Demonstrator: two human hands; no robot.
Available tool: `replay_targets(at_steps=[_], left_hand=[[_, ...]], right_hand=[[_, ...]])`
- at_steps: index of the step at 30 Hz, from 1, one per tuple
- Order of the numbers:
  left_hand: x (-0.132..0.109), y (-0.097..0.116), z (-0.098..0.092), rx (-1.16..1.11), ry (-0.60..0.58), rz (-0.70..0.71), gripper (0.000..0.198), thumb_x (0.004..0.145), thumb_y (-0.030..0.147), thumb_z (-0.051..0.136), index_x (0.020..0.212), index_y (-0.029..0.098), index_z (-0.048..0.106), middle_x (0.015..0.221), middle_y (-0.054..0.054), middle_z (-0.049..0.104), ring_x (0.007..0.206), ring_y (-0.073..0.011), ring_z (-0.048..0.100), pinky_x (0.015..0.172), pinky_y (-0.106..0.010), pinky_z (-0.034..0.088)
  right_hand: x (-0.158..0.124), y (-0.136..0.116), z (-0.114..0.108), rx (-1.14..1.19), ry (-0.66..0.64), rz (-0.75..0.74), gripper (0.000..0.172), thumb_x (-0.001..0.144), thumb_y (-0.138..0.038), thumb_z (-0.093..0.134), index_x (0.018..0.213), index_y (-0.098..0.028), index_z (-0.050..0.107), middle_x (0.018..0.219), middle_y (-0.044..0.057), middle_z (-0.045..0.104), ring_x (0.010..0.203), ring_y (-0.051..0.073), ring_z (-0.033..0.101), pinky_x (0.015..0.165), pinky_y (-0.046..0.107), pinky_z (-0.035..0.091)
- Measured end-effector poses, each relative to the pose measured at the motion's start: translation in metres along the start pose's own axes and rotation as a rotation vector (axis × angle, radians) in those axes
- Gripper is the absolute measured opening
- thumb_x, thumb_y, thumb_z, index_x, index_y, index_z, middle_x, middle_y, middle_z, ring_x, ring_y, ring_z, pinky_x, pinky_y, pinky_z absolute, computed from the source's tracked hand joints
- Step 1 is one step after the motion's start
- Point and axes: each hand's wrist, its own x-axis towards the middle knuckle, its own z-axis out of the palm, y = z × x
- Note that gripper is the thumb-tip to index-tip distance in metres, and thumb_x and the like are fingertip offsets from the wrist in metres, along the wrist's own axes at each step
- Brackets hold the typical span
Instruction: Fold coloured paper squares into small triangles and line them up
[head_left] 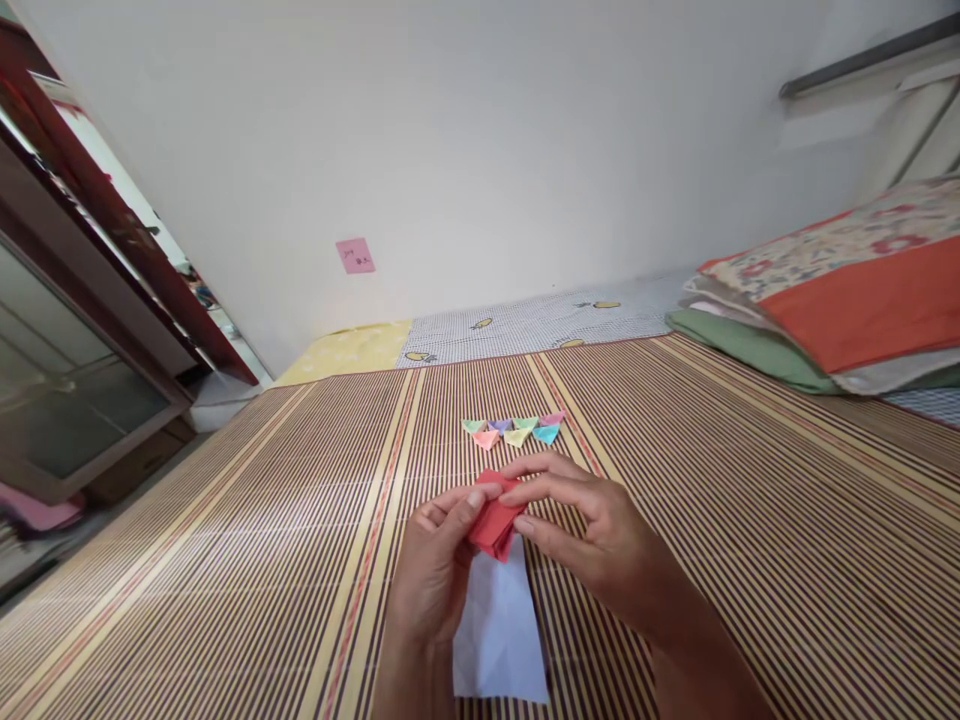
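A folded piece of red paper (495,528) is between my two hands, just above the striped mat. My left hand (441,545) pinches its left edge, the thumb on top. On the other side, my right hand (585,515) has its thumb and fingertips closed on the paper's right edge. Below the red paper lies a creased pale strip of paper (499,640), partly hidden by my hands. Beyond my fingers, several small folded paper triangles (517,437) in green, purple, yellow, pink, orange and blue sit in two staggered rows.
The striped mat (247,560) covers the bed. A checked sheet (517,325) shows along the white wall, where a pink note (355,256) is stuck. Folded bedding (862,290) is piled at the right. A glass-fronted cabinet (75,380) stands at the left.
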Motion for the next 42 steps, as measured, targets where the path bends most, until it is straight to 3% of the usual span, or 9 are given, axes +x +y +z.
replay_targets(at_steps=[3, 10, 17, 24, 28, 34, 38, 42], left_hand=[[-0.001, 0.000, 0.000, 0.058, -0.032, 0.016, 0.023, 0.078, 0.037, 0.082, 0.088, 0.016, 0.085, 0.071, -0.008, 0.077, 0.057, -0.0119, 0.061, 0.057, -0.022, 0.048], [0.000, -0.001, -0.006, 0.189, -0.070, 0.018, 0.023, 0.081, 0.036, 0.080, 0.089, 0.015, 0.085, 0.069, -0.006, 0.075, 0.060, -0.0118, 0.060, 0.064, -0.023, 0.048], [0.001, -0.002, -0.008, 0.082, -0.039, -0.017, 0.023, 0.075, 0.036, 0.085, 0.084, 0.015, 0.084, 0.072, -0.007, 0.076, 0.063, -0.0119, 0.061, 0.066, -0.021, 0.049], [-0.001, -0.002, -0.003, 0.043, -0.112, -0.021, 0.024, 0.084, 0.037, 0.078, 0.082, 0.014, 0.083, 0.063, -0.004, 0.069, 0.059, -0.0114, 0.058, 0.059, -0.021, 0.044], [-0.003, -0.005, -0.004, 0.070, -0.154, -0.018, 0.027, 0.088, 0.035, 0.074, 0.074, 0.013, 0.079, 0.063, -0.001, 0.065, 0.059, -0.0092, 0.053, 0.060, -0.021, 0.042], [-0.002, -0.010, -0.010, 0.137, -0.206, 0.013, 0.026, 0.090, 0.037, 0.073, 0.076, 0.014, 0.076, 0.065, 0.001, 0.061, 0.061, -0.0090, 0.049, 0.061, -0.021, 0.039], [-0.002, -0.008, -0.008, 0.258, -0.159, 0.025, 0.022, 0.080, 0.034, 0.083, 0.077, 0.014, 0.077, 0.066, 0.000, 0.062, 0.059, -0.0081, 0.050, 0.060, -0.020, 0.039], [-0.006, -0.004, -0.004, 0.302, -0.112, 0.047, 0.026, 0.081, 0.038, 0.081, 0.075, 0.013, 0.075, 0.067, 0.000, 0.060, 0.059, -0.0087, 0.048, 0.058, -0.021, 0.038]], right_hand=[[0.000, -0.001, 0.000, -0.009, -0.013, 0.009, 0.017, 0.091, -0.017, 0.068, 0.098, -0.029, 0.079, 0.117, 0.004, 0.070, 0.113, 0.023, 0.064, 0.104, 0.042, 0.046], [-0.001, 0.000, -0.001, -0.034, -0.013, -0.004, 0.017, 0.091, -0.013, 0.065, 0.087, -0.024, 0.076, 0.106, 0.003, 0.072, 0.104, 0.020, 0.067, 0.097, 0.037, 0.049], [-0.003, -0.002, -0.005, -0.047, -0.044, -0.043, 0.018, 0.087, -0.011, 0.069, 0.096, -0.025, 0.077, 0.108, 0.001, 0.072, 0.106, 0.019, 0.066, 0.099, 0.036, 0.048], [-0.005, -0.006, 0.003, -0.114, -0.057, -0.064, 0.017, 0.086, -0.010, 0.074, 0.093, -0.025, 0.076, 0.109, 0.000, 0.070, 0.110, 0.019, 0.063, 0.100, 0.036, 0.046], [-0.004, -0.003, 0.007, -0.134, -0.002, -0.094, 0.014, 0.093, -0.013, 0.066, 0.086, -0.023, 0.072, 0.096, 0.001, 0.069, 0.099, 0.019, 0.063, 0.090, 0.036, 0.048], [0.003, 0.005, 0.011, -0.143, 0.212, -0.071, 0.018, 0.092, -0.014, 0.061, 0.075, -0.021, 0.061, 0.083, 0.001, 0.063, 0.085, 0.019, 0.061, 0.080, 0.036, 0.048], [0.003, 0.008, 0.010, -0.083, 0.209, -0.040, 0.019, 0.091, -0.015, 0.062, 0.072, -0.021, 0.061, 0.084, 0.001, 0.064, 0.086, 0.019, 0.062, 0.082, 0.036, 0.048], [0.001, 0.006, 0.008, 0.000, 0.166, -0.021, 0.017, 0.091, -0.017, 0.063, 0.074, -0.021, 0.062, 0.087, 0.000, 0.064, 0.088, 0.019, 0.063, 0.083, 0.036, 0.048]])
